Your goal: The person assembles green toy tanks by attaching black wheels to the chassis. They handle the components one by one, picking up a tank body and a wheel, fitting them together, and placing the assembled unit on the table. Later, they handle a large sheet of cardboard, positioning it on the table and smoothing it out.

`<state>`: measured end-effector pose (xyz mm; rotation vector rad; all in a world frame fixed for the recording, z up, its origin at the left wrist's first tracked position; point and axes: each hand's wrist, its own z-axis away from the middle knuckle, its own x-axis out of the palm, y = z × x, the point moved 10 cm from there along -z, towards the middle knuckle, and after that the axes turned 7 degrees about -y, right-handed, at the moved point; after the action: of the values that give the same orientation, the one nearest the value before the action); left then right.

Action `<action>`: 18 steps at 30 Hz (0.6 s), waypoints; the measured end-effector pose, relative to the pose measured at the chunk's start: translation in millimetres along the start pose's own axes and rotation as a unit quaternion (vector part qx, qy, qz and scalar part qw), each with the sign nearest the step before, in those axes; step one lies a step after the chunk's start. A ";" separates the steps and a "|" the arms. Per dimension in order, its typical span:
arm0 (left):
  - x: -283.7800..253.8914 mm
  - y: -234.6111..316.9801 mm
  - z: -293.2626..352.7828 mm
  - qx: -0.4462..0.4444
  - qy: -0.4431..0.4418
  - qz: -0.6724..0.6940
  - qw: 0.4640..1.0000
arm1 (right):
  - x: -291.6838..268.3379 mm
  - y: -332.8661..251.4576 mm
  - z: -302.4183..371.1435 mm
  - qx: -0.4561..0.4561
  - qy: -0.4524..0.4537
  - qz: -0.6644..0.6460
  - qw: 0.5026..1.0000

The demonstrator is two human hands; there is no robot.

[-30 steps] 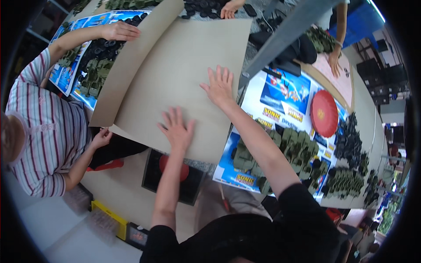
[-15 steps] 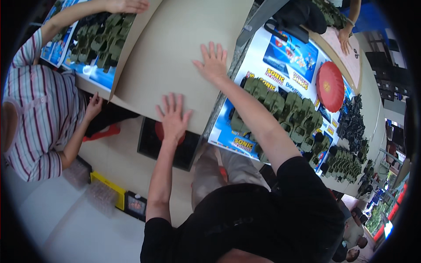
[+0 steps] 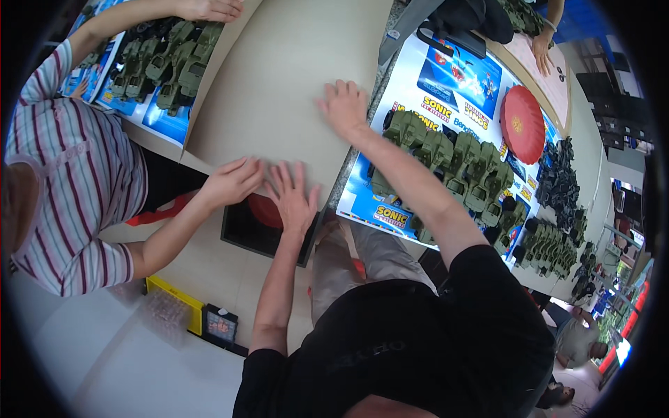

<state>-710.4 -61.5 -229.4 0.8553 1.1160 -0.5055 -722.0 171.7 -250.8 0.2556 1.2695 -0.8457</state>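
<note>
A broad light-brown sheet (image 3: 293, 70), like paper or card, covers the table in front of me, its left side curling up. Palm down on its near edge lies my left hand (image 3: 293, 202), open with fingers spread. Farther up, by the sheet's right edge, my right hand (image 3: 345, 111) rests with fingers slightly bent and thumb apart; it holds nothing. A co-worker's hand (image 3: 237, 181) reaches the near edge just left of my left hand, almost touching it. The co-worker's other hand (image 3: 212, 8) is at the raised far left edge.
Rows of olive-green plastic vehicle parts (image 3: 460, 167) stand on a printed poster (image 3: 369, 202) to my right, by a red scalloped dish (image 3: 521, 125) and dark parts (image 3: 557, 181). More green parts (image 3: 167, 63) lie left. A dark box (image 3: 258, 240) sits below the table edge.
The co-worker's near hand has moved right, up beside my left hand. My right hand has slid slightly nearer and its fingers have bent. My left hand has shifted slightly right and nearer.
</note>
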 end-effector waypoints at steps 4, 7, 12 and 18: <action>4.0 -64.6 44.6 -0.240 0.211 0.252 0.914 | -65.2 62.1 4.8 0.112 0.088 -0.043 0.989; 79.8 -82.5 64.0 -0.371 0.077 0.615 0.691 | -62.0 109.2 16.7 0.222 -0.036 -0.067 0.972; 89.0 -65.2 58.7 -0.362 0.067 0.697 0.615 | -22.8 130.6 -14.6 0.230 -0.067 -0.142 0.960; 83.9 -62.6 65.1 -0.354 0.064 0.711 0.605 | -38.4 115.3 -12.0 0.208 -0.051 -0.076 0.974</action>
<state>-687.6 -146.1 -316.1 0.7790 0.3527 1.3012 -654.4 273.4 -251.1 0.4455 1.0158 -1.2405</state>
